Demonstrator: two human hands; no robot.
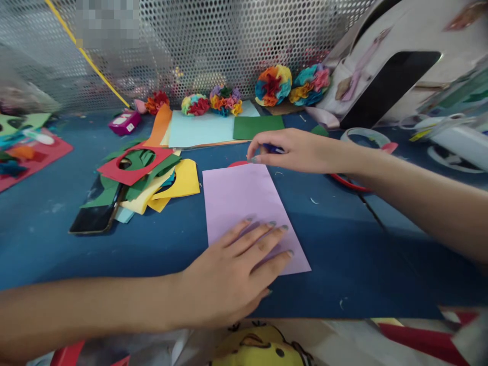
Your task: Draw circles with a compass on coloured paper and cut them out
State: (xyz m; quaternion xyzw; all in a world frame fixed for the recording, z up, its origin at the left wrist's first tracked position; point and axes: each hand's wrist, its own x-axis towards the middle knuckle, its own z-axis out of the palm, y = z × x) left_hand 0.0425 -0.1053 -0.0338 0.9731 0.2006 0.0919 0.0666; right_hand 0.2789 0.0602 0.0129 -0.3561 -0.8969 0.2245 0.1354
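Observation:
A sheet of light purple paper lies on the blue table in front of me. My left hand rests flat across its lower part, fingers spread. At the paper's top edge is my right hand, with curled fingers round a slim dark blue pen, mostly hidden in the grip. The right fingertips are close to the paper's top right corner; whether they touch it I cannot tell. A bit of red paper peeks out from behind the sheet's top edge.
Cut paper scraps cover part of a phone on the left. Behind lie light blue sheets, a green piece and crepe-paper flowers. Right, a tape roll sits near a bag with a dark phone against it.

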